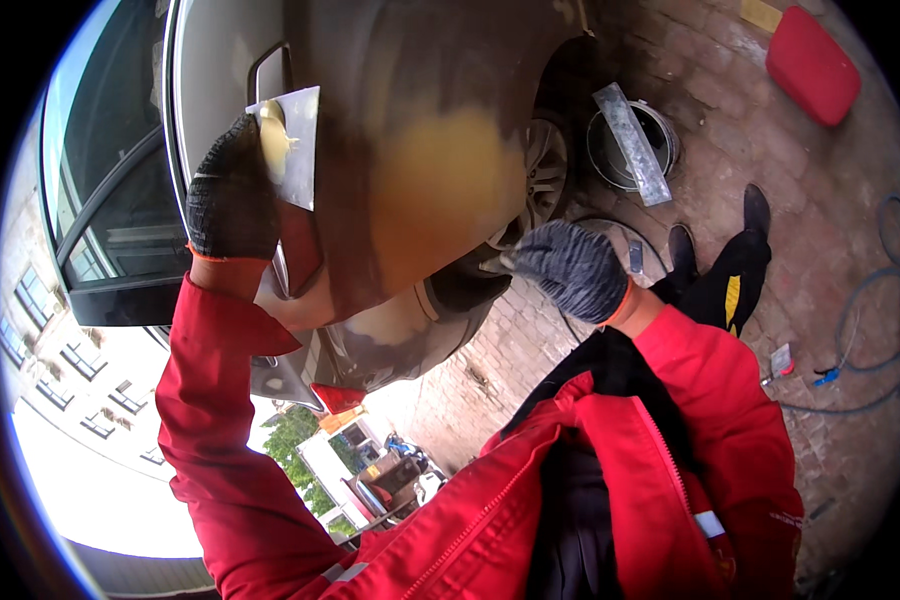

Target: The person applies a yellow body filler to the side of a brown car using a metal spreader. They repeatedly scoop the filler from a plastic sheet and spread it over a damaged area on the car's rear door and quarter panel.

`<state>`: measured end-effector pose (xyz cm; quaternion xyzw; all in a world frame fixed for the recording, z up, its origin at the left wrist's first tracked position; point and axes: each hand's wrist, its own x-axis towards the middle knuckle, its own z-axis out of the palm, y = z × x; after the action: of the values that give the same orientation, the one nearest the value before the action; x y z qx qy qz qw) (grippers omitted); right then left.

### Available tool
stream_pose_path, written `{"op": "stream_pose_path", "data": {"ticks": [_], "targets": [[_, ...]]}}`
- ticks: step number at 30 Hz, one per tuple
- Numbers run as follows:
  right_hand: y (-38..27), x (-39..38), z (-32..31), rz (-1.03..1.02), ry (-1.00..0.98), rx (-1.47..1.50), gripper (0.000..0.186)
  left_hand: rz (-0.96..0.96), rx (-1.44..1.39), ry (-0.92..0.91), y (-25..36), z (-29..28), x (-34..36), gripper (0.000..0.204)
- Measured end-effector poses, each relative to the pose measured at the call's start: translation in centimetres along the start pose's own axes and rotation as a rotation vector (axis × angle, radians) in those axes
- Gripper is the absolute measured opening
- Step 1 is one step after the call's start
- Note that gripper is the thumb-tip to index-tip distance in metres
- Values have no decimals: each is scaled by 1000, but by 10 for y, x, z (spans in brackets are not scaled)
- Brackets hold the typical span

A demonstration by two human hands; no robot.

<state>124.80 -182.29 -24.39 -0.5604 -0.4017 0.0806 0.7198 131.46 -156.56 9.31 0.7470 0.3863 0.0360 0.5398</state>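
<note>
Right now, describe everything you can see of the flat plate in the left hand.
The plate is thin, straight-edged and pale grey, perhaps metal or plastic. Cream-yellow paste lies on its face. The gloved left hand grips its left side, holding it tilted before the car; whether plate and car touch is unclear.

single fisheye on wearer's head, facing down, near car flank (420,180).

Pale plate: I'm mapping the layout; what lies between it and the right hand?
Head view: a brown car panel bearing a yellowish patch shows between plate and right hand.
</note>
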Motion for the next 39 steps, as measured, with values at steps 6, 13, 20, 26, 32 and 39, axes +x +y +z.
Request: {"op": "stream_pose_path", "data": {"ticks": [6, 13, 20, 26, 32, 39], "targets": [[30, 167, -62, -515, 145, -235, 30, -162, -278, -23, 4, -6, 8, 28], [23, 249, -42, -846, -102, -256, 19, -158, -325, -2, 2, -12, 8, 31], [37, 247, -37, -639, -222, -140, 19, -267, -337, 1, 19, 17, -2, 23], [51, 222, -47, -620, -234, -144, 25, -133, -279, -33, 14, -20, -6, 30], [75, 180, -56, -603, -106, -85, 19, -135, -137, 33, 22, -8, -11, 31], [94, 115, -36, -377, -43, 90, 20, -156, -92, 23, 24, -14, -11, 31]]}}
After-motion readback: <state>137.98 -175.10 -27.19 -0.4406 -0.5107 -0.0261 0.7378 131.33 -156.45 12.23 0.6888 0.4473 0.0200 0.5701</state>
